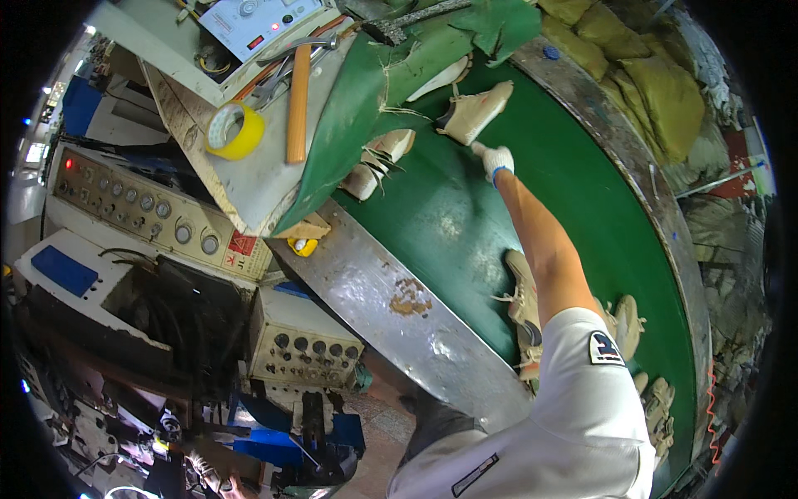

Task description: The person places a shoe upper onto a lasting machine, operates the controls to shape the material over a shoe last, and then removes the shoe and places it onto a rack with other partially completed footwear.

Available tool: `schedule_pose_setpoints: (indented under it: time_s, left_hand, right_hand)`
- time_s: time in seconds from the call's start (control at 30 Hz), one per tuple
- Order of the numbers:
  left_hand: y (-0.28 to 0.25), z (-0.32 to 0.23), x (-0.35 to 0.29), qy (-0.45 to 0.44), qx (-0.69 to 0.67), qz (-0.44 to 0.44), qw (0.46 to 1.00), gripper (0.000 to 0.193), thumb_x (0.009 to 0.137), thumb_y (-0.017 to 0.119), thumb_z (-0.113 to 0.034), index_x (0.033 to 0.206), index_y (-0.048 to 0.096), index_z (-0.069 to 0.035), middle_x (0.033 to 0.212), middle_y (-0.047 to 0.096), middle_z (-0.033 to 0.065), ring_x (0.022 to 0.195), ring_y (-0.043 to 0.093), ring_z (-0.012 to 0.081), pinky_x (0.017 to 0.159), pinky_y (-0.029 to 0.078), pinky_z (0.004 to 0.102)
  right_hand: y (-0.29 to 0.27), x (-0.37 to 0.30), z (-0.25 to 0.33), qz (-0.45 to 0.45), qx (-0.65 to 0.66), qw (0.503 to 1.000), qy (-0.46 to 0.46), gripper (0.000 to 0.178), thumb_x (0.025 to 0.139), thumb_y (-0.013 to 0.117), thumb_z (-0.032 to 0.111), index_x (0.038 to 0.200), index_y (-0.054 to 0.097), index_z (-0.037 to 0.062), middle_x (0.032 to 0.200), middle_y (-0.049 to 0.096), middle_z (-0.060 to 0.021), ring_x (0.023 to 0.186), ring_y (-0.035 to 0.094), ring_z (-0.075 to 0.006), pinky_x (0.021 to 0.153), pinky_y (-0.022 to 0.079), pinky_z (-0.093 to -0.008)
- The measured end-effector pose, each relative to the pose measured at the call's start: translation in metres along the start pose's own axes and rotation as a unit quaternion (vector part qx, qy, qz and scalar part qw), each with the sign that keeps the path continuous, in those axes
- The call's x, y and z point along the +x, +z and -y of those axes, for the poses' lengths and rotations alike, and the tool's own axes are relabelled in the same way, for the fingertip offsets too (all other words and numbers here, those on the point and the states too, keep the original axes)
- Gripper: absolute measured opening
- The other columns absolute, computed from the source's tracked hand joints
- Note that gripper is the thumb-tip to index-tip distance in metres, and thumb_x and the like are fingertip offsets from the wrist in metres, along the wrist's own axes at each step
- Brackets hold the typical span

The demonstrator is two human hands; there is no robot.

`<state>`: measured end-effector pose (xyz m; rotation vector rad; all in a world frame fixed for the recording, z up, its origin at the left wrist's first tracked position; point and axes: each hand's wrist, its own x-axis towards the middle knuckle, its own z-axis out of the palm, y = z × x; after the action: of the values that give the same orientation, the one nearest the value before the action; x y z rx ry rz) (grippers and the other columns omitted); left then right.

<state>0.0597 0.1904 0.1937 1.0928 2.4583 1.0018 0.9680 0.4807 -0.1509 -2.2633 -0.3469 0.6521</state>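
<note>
A beige shoe (480, 111) lies on the green conveyor belt (453, 218), just beside the right hand (498, 160), white-gloved; whether its fingers are spread or pinching cannot be told. A hammer (298, 108) and yellow tape roll (246, 147) rest nearby on a table (270, 179).

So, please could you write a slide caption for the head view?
White-gloved right hand close to a beige shoe on a green surface, a hammer at left.
</note>
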Motion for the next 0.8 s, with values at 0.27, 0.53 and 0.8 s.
schedule_pose_setpoints:
  time_s: [0.27, 0.53, 0.8]
  left_hand:
    - [-0.033, 0.026, -0.019, -0.211, 0.075, 0.036, 0.974, 0.04, 0.092, 0.072, -0.015, 0.124, 0.067, 0.008, 0.114, 0.071, 0.0175, 0.092, 0.068, 0.0266, 0.081, 0.056, 0.0372]
    - [-0.089, 0.073, -0.045, -0.251, 0.062, 0.047, 0.965, 0.034, 0.093, 0.072, -0.011, 0.119, 0.069, 0.009, 0.107, 0.073, 0.0185, 0.083, 0.07, 0.0275, 0.075, 0.06, 0.0372]
    - [0.044, -0.075, 0.006, 0.002, -0.048, 0.128, 0.991, 0.039, 0.097, 0.069, -0.02, 0.126, 0.067, 0.005, 0.11, 0.072, 0.015, 0.092, 0.069, 0.0231, 0.084, 0.057, 0.0349]
  right_hand:
    - [0.038, 0.133, 0.029, -0.112, 0.158, 0.981, 0.015, 0.064, 0.075, 0.089, 0.032, 0.119, 0.068, -0.0086, 0.108, 0.075, -0.022, 0.095, 0.074, -0.032, 0.081, 0.06, -0.0427]
    - [-0.015, -0.057, -0.012, 0.363, 0.56, 0.744, -0.025, 0.078, 0.083, 0.083, 0.018, 0.15, 0.046, 0.0029, 0.143, 0.059, -0.014, 0.129, 0.058, -0.0332, 0.113, 0.046, -0.0509]
    - [-0.011, -0.381, -0.082, 0.482, 0.645, 0.534, 0.256, 0.051, 0.1, 0.06, 0.047, 0.13, 0.063, 0.0066, 0.119, 0.07, -0.0171, 0.106, 0.07, -0.0318, 0.095, 0.058, -0.0463]
